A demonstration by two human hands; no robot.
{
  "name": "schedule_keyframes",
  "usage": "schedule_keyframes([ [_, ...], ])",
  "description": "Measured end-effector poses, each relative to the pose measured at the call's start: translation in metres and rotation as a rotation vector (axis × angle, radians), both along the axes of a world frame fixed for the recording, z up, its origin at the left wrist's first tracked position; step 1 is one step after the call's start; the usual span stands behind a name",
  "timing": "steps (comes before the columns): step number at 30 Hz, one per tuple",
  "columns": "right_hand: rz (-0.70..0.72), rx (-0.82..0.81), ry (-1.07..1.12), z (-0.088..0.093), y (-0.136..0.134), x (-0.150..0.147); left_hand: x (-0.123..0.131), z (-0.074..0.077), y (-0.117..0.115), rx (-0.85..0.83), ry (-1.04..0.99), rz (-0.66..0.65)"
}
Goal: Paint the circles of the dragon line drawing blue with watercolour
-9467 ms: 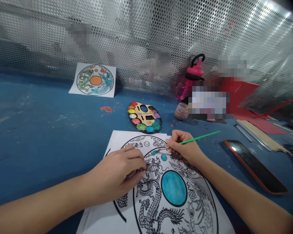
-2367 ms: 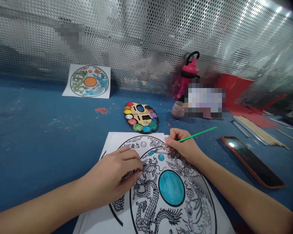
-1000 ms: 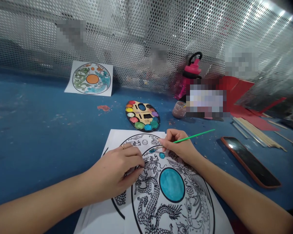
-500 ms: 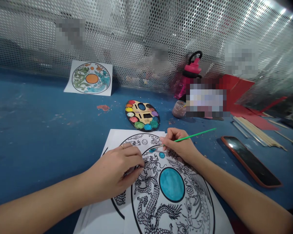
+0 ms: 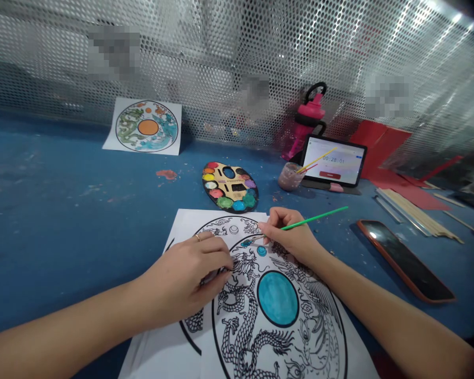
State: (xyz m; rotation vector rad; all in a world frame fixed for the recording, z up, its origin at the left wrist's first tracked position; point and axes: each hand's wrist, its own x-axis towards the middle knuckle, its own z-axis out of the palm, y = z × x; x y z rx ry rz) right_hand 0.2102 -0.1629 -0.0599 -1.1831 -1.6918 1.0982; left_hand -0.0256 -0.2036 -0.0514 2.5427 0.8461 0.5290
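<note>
My right hand (image 5: 286,231) pinches a green paintbrush (image 5: 319,217), its tip over a blue-painted patch near the top of the line drawing (image 5: 260,337). The drawing shows a dragon and a bird around a blue circle (image 5: 278,299). My left hand (image 5: 195,273) rests on the left edge of this sheet, fingers curled and together; what lies under the fingertips is hidden. A second printed sheet (image 5: 158,342) lies partly beneath. Just beyond the sheets is a paint palette (image 5: 237,188) with several colours.
A coloured sample picture (image 5: 148,127) leans at the back left. Behind the palette, to the right, are a water cup (image 5: 290,177) with brushes, a tablet (image 5: 334,160) and a pink bottle (image 5: 310,113). A phone (image 5: 405,260) and wooden sticks (image 5: 426,216) lie at right.
The green brush has shifted very slightly with my right hand. My left hand keeps its place. The tablet screen, blurred out before, is now visible.
</note>
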Motion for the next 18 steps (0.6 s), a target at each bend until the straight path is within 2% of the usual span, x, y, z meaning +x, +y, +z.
schedule_keyframes([
  [7, -0.083, -0.066, 0.152, 0.002, 0.003, 0.007, 0.0, 0.001, 0.0, 0.002, -0.004, -0.007],
  [18, -0.03, -0.093, 0.087, 0.001, 0.003, 0.018, -0.002, 0.0, -0.001, -0.022, -0.015, -0.016],
])
